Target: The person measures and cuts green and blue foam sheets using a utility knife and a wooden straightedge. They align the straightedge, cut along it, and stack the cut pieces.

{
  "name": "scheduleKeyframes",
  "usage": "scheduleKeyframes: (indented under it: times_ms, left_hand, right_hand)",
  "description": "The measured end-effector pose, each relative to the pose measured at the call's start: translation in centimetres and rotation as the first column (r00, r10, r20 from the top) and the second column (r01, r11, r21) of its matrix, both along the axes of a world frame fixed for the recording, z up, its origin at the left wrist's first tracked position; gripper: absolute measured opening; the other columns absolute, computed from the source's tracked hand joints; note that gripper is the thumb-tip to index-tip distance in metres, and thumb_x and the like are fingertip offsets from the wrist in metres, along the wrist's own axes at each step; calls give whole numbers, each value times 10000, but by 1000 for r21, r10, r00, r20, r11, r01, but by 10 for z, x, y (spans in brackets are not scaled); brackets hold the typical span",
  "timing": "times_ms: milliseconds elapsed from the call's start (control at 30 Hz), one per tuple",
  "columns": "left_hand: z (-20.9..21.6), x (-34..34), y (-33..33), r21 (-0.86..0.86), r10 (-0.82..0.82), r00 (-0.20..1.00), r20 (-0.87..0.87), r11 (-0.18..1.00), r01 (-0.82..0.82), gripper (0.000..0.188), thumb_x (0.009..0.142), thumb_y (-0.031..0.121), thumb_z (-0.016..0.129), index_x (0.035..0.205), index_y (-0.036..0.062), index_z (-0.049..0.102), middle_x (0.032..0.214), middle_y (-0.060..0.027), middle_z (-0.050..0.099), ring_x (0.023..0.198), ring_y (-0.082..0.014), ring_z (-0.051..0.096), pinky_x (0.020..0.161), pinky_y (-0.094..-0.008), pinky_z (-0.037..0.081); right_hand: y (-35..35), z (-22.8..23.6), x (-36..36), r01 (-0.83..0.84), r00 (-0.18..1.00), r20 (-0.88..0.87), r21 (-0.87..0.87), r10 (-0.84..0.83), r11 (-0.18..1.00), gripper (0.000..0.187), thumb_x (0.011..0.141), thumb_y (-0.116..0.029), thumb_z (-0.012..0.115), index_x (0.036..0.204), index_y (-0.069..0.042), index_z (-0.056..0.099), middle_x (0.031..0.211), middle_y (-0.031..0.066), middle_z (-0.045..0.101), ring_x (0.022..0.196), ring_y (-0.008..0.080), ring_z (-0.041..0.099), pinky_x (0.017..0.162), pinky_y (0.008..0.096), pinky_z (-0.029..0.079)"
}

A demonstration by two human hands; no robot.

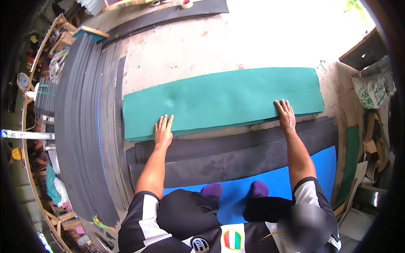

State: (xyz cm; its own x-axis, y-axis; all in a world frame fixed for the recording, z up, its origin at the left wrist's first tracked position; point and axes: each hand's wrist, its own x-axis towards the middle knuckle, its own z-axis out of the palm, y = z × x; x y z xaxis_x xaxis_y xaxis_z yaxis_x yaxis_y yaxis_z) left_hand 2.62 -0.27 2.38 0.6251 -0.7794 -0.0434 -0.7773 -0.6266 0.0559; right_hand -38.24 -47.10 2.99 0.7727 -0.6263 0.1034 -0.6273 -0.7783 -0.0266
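Note:
A stack of long green foam sheets (pixel 223 99) lies across the floor in front of me. My left hand (pixel 163 131) rests flat on its near edge, left of the middle, with fingers stretched forward. Toward the right end, my right hand (pixel 286 114) lies on the same near edge, fingers extended over the top sheet. Neither hand is wrapped round anything. Between the green stack and me are black sheets (pixel 228 162), and a blue sheet (pixel 270 183) is under my feet.
Tall layers of dark grey sheets (pixel 78 126) stand along the left. More black strips (pixel 168 19) lie at the back, with a tape roll (pixel 186 4) on them. At right are a white sack (pixel 371 90), a narrow green piece (pixel 348 164) and a dark box (pixel 363 51).

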Motion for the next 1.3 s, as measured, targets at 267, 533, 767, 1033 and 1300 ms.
scheduleKeyframes:
  times_ms: [267,533,767,1033,1300]
  left_hand:
    - [-1,-17,-4,84,62,996,-61,995,-57,900,845,-67,553,1637,298,327,1710,-104,260,1586,-338,216,1235,-616,261]
    - [10,-19,-12,27,-38,998,-53,999,39,849,856,-45,551,1613,291,364,1675,-147,318,1543,-364,299,1197,-614,312]
    - [-6,-21,-6,73,63,994,-92,996,-56,865,915,-68,478,1636,373,292,1711,-127,240,1580,-363,222,1249,-606,258]
    - [3,-14,-11,102,71,995,-67,993,-64,877,914,-74,486,1635,386,290,1708,-125,248,1576,-367,229,1252,-593,260]
    - [-6,-18,-10,54,40,999,-19,998,-39,893,874,-85,517,1618,376,345,1682,-131,307,1545,-376,296,1229,-593,302]
  right_hand:
    - [-8,9,9,54,997,-55,31,-52,998,765,911,53,487,1578,-315,426,1591,129,470,1499,342,404,1217,449,354]
    - [-7,18,-1,100,992,-81,97,-93,990,812,864,94,487,1576,-294,438,1606,180,436,1498,356,401,1212,440,363]
    - [-5,6,-2,134,987,-113,141,-118,981,870,871,142,440,1610,-315,386,1650,230,345,1527,394,338,1231,461,332]
    - [-5,1,-1,184,978,-130,180,-162,966,829,905,102,396,1598,-353,402,1679,180,319,1554,350,306,1240,442,325]
    - [-4,9,2,167,983,-111,187,-148,968,857,889,113,411,1599,-367,396,1673,213,305,1545,372,311,1236,449,327]
